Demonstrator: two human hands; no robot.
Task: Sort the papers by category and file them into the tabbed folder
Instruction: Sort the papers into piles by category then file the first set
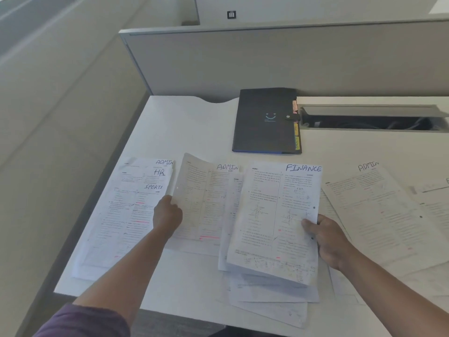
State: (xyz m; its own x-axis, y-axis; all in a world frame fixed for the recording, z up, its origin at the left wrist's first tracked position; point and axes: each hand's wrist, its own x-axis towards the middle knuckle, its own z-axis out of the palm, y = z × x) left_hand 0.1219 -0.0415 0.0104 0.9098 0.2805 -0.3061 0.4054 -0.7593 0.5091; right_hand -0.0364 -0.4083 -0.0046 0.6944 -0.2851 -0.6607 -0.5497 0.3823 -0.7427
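2 hands grip sheets: left hand (167, 216) pinches ADMIN sheet (201, 203), right hand (326, 237) grasps FINANCE stack (274, 215).

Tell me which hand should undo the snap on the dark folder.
Left, probably. The right hand has its grip on the white FINANCE sheet, while the left hand only pinches the edge of an ADMIN page. The closed dark tabbed folder lies beyond both.

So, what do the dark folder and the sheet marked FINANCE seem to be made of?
The dark folder looks like matte plastic, possibly polypropylene: a flat stiff cover with a dull sheen, a snap strap and coloured tabs at its right edge. The FINANCE sheet looks like thin plain printer paper: it is white and matte, and it bends where the right hand grips it.
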